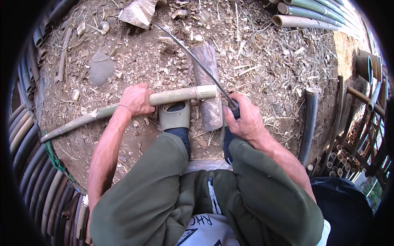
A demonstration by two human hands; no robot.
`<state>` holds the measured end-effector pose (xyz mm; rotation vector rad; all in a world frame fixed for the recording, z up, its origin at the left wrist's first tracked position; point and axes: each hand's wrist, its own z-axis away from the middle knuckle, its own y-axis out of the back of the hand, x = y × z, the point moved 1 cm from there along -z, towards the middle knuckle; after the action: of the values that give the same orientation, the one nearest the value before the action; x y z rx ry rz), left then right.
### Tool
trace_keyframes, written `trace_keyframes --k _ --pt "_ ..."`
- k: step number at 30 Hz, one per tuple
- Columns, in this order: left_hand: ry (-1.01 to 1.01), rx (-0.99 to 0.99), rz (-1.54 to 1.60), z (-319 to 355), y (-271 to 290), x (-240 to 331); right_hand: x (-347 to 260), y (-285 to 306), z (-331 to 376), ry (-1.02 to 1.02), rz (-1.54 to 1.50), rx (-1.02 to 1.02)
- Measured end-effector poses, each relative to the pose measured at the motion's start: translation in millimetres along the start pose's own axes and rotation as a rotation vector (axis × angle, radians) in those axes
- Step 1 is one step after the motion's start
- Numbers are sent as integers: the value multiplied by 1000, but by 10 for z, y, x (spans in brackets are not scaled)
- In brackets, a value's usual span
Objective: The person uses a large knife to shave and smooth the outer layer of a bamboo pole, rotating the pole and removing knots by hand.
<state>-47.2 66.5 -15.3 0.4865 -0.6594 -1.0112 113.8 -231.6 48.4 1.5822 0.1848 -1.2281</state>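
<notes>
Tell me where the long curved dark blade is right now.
In the head view, the long curved dark blade rises from the right hand, right of centre, arching up-left over the upright grey wooden chopping block, just beyond the pale bamboo pole's cut end.

Seated person, green trousers, knees apart over littered dirt ground. Left hand (pixel 136 99) grips a pale bamboo pole (pixel 180 95) lying crosswise, its cut end resting on a short wooden block (pixel 207 88); a foot in a grey-green clog (pixel 175 116) sits just under the pole. Right hand (pixel 243 119) is closed on the handle of a long curved blade (pixel 193 56) pointing away, with stacked bamboo poles (pixel 312 12) beyond.
</notes>
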Motion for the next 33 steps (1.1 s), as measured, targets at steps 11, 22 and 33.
trace_keyframes --k 11,22,33 --pt "32 96 109 55 -117 40 72 -98 43 -7 8 6" --pt "29 553 6 162 -439 111 12 -73 55 18 -92 74" --pt "50 847 -150 180 -665 158 266 -103 118 125 -38 50"
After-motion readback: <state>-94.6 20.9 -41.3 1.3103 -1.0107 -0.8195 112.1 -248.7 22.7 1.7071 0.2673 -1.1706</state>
